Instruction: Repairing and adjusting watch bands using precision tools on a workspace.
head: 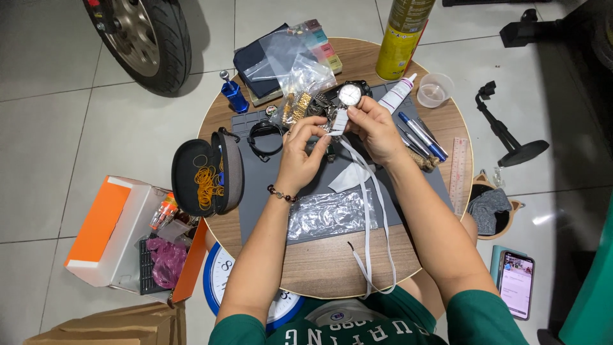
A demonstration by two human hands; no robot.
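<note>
Both hands meet over a small round wooden table (332, 262). My right hand (377, 131) pinches a wristwatch (350, 94) with a white dial and black case, held up over the grey work mat (268, 185). My left hand (300, 153) grips the watch's band end and a long white elastic strap (368, 217), which trails down across the mat and off the table's near edge. A bead bracelet circles my left wrist.
An open black case (207, 174) with orange rubber bands sits at left. A blue tool (234, 94), plastic bags (290, 61), yellow spray can (401, 38), white tube (397, 94), cup (435, 89), pens (421, 135) and ruler (458, 174) ring the mat. Tyre (150, 38), orange box (115, 230), phone (516, 284) on floor.
</note>
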